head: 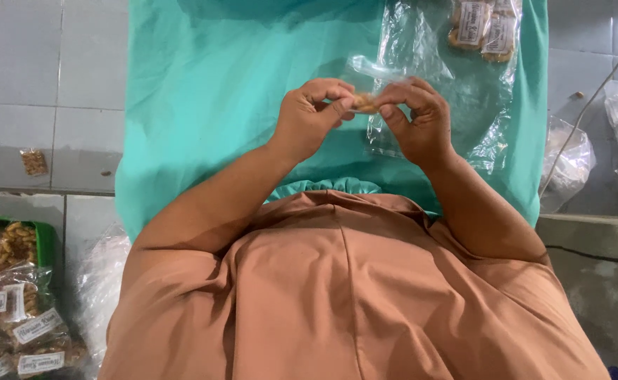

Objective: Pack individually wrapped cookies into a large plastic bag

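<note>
You are holding a small brown snack between both hands above the teal cloth: your left hand and right hand are each pinching it, fingers clamped on its ends. A clear bag is lying on the cloth just behind your right hand, with packed snacks beyond it.

snack piece mostly hidden by fingers; labelled packets cut off at top edge

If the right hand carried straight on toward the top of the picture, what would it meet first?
Probably the clear plastic bag lying on the green cloth just beyond the right hand; past that, the labelled snack packets. Depth is uncertain.
</note>
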